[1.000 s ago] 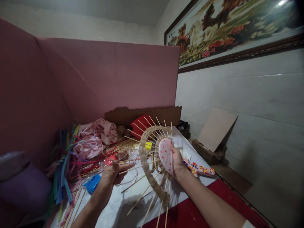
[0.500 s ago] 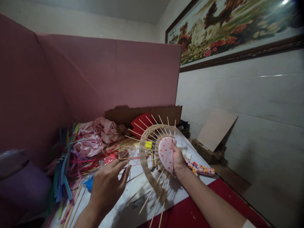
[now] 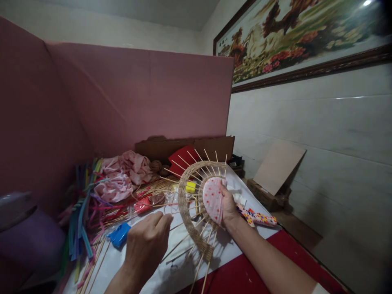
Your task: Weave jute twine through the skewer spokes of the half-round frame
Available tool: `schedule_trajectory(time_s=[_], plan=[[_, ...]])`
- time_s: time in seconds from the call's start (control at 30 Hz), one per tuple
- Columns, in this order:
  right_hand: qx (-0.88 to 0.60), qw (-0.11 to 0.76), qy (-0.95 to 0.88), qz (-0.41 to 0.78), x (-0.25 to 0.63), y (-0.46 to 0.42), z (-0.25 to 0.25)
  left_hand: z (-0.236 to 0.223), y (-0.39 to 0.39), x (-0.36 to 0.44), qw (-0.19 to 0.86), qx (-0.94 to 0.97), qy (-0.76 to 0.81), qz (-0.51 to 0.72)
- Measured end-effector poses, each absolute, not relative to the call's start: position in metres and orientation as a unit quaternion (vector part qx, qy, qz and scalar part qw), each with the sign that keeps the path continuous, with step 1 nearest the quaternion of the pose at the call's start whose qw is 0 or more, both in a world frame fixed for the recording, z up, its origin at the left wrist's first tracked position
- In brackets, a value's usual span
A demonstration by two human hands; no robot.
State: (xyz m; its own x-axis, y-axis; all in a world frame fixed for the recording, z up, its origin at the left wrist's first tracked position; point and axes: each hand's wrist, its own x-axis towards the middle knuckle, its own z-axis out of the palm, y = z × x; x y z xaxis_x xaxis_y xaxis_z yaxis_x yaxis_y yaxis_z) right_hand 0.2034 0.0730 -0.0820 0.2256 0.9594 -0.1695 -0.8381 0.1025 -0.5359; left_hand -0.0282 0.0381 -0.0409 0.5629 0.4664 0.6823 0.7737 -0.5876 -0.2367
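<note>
My right hand (image 3: 229,205) grips the cloth-covered half-round centre of a woven stick fan (image 3: 187,212), thumb on the front of the pink dotted cloth (image 3: 212,200). Thin pale sticks radiate from the centre through a curved band of twisted cord, their tips standing free beyond it. The band's lower end sits near the bottom sticks. My left hand (image 3: 148,241) is closed, knuckles up, just left of the fan's lower-left sticks. Its fingertips are bunched together; what they pinch, if anything, is hidden.
Blue (image 3: 119,235), red (image 3: 142,205) and yellow (image 3: 190,187) packets lie about the white tabletop. Fuzzy coloured stems (image 3: 81,220), loose sticks and crumpled pink cloth (image 3: 118,175) crowd the left. A patterned cloth bundle (image 3: 260,218) lies right, beside red cloth (image 3: 290,253).
My left hand has moved slightly right and down, and its fingers have closed from a looser, parted shape. The fan has shifted slightly left, still in my right hand.
</note>
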Motion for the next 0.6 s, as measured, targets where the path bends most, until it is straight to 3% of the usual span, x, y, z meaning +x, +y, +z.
schedule_trajectory(time_s=[0.6], plan=[[-0.257,0.760,-0.102,0.588,0.2039,0.0756,-0.0854,-0.0389,0.0393,-0.0312,0.189,-0.867,-0.368,-0.277]])
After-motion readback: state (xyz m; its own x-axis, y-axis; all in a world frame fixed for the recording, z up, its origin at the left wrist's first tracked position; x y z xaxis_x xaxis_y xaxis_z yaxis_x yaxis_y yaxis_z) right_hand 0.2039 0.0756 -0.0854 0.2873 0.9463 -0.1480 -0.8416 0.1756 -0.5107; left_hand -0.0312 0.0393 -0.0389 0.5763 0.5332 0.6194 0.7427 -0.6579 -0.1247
